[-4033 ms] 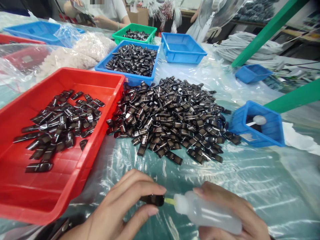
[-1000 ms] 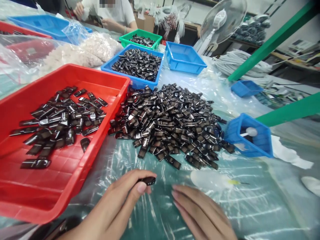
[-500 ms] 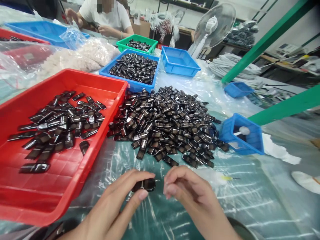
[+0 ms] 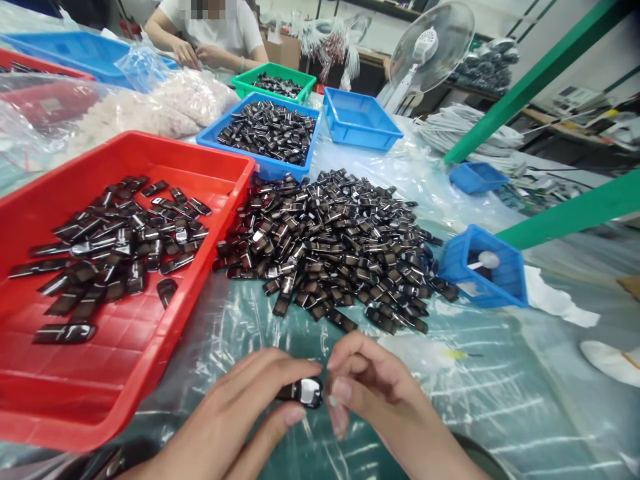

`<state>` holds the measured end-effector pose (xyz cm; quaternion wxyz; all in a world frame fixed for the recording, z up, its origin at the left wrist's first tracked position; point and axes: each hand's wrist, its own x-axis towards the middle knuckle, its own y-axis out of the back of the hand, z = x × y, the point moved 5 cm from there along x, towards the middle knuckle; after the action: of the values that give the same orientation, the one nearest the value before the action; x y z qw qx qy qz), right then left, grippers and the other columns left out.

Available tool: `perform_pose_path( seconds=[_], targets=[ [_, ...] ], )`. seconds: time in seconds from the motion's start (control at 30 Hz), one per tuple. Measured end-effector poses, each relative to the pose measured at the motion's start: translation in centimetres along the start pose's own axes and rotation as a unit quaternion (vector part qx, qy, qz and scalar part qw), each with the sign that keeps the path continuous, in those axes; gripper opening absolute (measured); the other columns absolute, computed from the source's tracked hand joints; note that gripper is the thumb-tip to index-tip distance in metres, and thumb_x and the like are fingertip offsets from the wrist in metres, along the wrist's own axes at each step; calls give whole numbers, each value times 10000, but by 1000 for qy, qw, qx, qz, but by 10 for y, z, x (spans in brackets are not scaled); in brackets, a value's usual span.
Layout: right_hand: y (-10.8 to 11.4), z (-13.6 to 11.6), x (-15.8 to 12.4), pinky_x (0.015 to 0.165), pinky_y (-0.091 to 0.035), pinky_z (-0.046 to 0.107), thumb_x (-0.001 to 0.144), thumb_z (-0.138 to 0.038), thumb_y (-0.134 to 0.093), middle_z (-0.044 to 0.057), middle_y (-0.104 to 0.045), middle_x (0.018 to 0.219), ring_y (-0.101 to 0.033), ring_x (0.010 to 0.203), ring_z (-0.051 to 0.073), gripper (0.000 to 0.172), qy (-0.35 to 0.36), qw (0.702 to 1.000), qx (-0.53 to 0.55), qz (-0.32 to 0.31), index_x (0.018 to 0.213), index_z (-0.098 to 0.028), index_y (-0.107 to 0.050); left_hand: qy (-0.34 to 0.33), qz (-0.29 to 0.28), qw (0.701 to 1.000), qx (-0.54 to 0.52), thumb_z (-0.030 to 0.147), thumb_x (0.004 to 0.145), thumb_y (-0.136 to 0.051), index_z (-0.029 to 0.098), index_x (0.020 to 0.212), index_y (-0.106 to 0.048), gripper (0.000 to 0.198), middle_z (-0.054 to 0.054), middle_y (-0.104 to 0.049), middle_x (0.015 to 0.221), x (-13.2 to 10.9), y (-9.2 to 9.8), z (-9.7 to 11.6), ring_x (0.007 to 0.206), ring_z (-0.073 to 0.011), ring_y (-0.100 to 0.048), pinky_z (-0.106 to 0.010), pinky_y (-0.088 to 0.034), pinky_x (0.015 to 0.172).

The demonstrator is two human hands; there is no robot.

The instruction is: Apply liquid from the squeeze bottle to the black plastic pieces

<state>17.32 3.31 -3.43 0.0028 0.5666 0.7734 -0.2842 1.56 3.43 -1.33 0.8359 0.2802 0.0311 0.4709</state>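
Observation:
My left hand point(image 4: 255, 397) grips a small glossy black plastic casing point(image 4: 306, 392) between thumb and fingers, its shiny rounded end pointing right. Close by that end is my right hand point(image 4: 367, 387), its fingers curled and thumb drawn toward them; whether a tiny piece sits at the fingertips cannot be made out. Beyond both hands a large heap of similar black casings point(image 4: 340, 247) lies on the plastic-covered table point(image 4: 480, 380). More of these casings point(image 4: 107, 240) are scattered in the red tray point(image 4: 165, 360) to the left.
Behind the heap stand a blue bin point(image 4: 206, 137) and a green bin point(image 4: 240, 81), both holding dark pieces. A blue tray point(image 4: 363, 119) is right of them. The small blue bin point(image 4: 500, 283) at right holds a white spoon point(image 4: 487, 260). Across the table sits a person point(image 4: 235, 33).
The casing in my left hand has shifted slightly right and down, and its shiny face now catches light. My right fingers have come closer to its end. The person opposite has lowered a hand.

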Motion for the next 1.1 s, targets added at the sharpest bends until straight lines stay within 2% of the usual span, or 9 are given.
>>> perform_pose_path(
  seconds=[0.2,0.3,0.47,0.57,0.7,0.83,0.9,0.97,1.1],
  targets=[
    [-6,-6,-4,615,-462,166,863,-317,-696,-67,-601,682,-575,609,41,186,-8,999,-20,-44,928,-214,-556,15,-9,998,-68,221,979,-463,341,1234,-503,284,45,-653,973,4,1,4,901,-125,-652,-165,-505,822],
    [-6,-8,-8,669,-449,180,887,-305,-667,-56,-593,742,-571,674,47,148,-20,998,-40,-48,931,-217,-556,10,-6,996,-93,212,984,-435,327,1223,-523,280,35,-642,929,5,2,5,838,-124,-647,-168,-512,786],
    [-6,-10,-10,683,-430,187,907,-325,-638,-55,-572,746,-553,698,55,131,-10,998,-50,-46,920,-221,-560,7,-46,994,-102,177,978,-422,283,1162,-554,250,18,-626,929,3,-2,4,842,-128,-615,-182,-497,824],
    [-7,-9,-11,696,-431,187,914,-319,-628,-55,-570,778,-551,719,56,102,-7,997,-57,-49,927,-239,-566,25,-44,994,-101,187,983,-409,272,1141,-555,231,14,-600,914,2,-2,3,829,-128,-610,-184,-494,812],
    [-6,-12,-14,693,-441,204,939,-294,-580,-50,-568,845,-556,742,76,11,34,985,-166,-32,950,-294,-582,49,-58,993,-93,191,991,-387,245,1110,-569,224,6,-597,901,-1,-4,3,820,-132,-605,-203,-505,829],
    [-4,-18,-19,686,-449,225,924,-225,-575,-49,-588,851,-576,776,109,113,85,941,-328,8,939,-335,-594,51,-47,996,-55,239,1006,-371,254,1116,-557,216,13,-602,900,-2,-4,2,818,-134,-618,-199,-513,819],
    [-4,-19,-21,683,-452,229,915,-195,-579,-52,-609,840,-590,775,115,148,100,924,-370,6,938,-341,-593,46,-44,997,-45,248,1012,-359,259,1140,-544,225,13,-603,917,-2,-4,3,837,-134,-626,-192,-512,814],
    [-4,-19,-21,665,-459,234,918,-198,-576,-47,-617,831,-599,744,116,133,115,923,-368,1,926,-329,-594,49,-48,996,-52,243,1011,-368,265,1147,-536,217,13,-606,944,-1,-4,2,859,-134,-626,-189,-507,828],
    [-3,-15,-15,631,-476,255,928,-273,-576,-15,-618,805,-609,698,127,34,118,950,-289,-19,908,-285,-601,53,-57,992,-102,203,999,-387,283,1136,-530,213,22,-587,958,-1,-5,2,838,-123,-603,-183,-498,817]
  ],
)
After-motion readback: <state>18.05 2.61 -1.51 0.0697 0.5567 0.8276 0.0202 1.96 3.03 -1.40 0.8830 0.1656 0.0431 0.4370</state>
